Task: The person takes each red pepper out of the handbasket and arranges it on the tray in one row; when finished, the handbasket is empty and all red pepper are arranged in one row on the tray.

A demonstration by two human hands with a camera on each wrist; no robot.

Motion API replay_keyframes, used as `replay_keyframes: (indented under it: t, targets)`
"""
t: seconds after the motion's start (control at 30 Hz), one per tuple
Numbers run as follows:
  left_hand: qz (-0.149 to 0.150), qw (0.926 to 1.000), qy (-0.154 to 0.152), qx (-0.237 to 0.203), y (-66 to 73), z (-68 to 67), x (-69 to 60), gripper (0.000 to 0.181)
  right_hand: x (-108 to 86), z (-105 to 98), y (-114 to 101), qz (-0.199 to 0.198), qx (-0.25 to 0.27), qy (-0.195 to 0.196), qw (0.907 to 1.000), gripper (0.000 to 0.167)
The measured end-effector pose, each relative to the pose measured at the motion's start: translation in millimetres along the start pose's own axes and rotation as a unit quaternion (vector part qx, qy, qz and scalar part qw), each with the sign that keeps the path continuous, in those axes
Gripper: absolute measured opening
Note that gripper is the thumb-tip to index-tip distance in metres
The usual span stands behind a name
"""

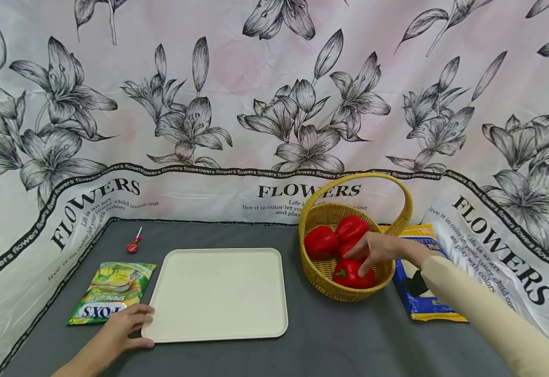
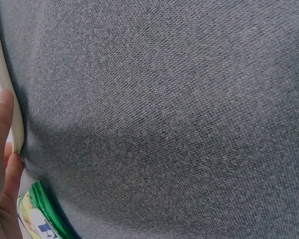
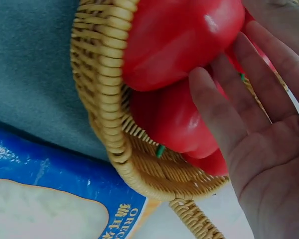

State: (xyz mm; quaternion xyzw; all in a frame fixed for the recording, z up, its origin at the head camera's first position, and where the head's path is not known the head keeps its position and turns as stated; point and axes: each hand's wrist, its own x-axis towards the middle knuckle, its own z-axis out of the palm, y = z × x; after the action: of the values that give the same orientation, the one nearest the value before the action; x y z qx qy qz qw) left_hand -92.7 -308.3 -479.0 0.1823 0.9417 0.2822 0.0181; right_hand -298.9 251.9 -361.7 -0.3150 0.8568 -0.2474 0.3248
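My left hand [image 1: 121,330] holds the near left corner of a cream rectangular tray [image 1: 215,293], thumb and fingers at its edge. The left wrist view shows the thumb [image 2: 1,122] against the tray's rim [image 2: 17,127]. On the right, my right hand [image 1: 379,248] reaches into a yellow wicker basket [image 1: 338,293] with a raised handle. Several red bell peppers [image 1: 321,242] lie inside. In the right wrist view, the fingers stretch loosely over a bell pepper [image 3: 182,117], palm visible, not wrapped round it. Another bell pepper [image 3: 182,40] lies beside it; some fingertips are hidden.
A green and yellow FOX'S packet [image 1: 114,285] lies left of the tray, with a red lollipop [image 1: 133,246] behind it. Right of the basket lies a blue and yellow bag [image 1: 423,241], partly behind the right arm. Flower-printed cloth [image 1: 185,193] backs the grey tabletop [image 1: 312,335].
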Motion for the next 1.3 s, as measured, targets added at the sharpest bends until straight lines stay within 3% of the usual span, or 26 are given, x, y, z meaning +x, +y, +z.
replay_keyframes:
  t: [0.2, 0.43, 0.7, 1.13, 1.3]
  targets:
    - [0.004, 0.9999, 0.007, -0.012, 1.6, -0.5, -2.1, 0.047, 2.0, 8.4, 0.6, -0.004, -0.060, 0.018, 0.9980, 0.054]
    - [-0.002, 0.9998, -0.006, -0.018, 1.8, -0.4, -1.0, 0.048, 5.2, 14.1, -1.2, -0.011, -0.111, 0.036, 0.9931, 0.055]
    - [0.003, 0.9998, -0.002, -0.018, 1.7, 2.3, -1.9, 0.048, 9.0, 18.2, -9.2, -0.009, -0.186, 0.047, 0.9815, 0.052]
    - [0.003, 0.9999, 0.009, -0.012, 0.3, 3.3, -3.4, 0.046, -3.3, 12.0, 4.8, -0.042, -0.073, 0.088, 0.9926, 0.052]
    - [0.030, 0.9991, 0.026, -0.012, -3.4, 4.3, -3.4, 0.045, -3.4, 15.5, 8.6, -0.034, -0.031, 0.085, 0.9953, 0.056]
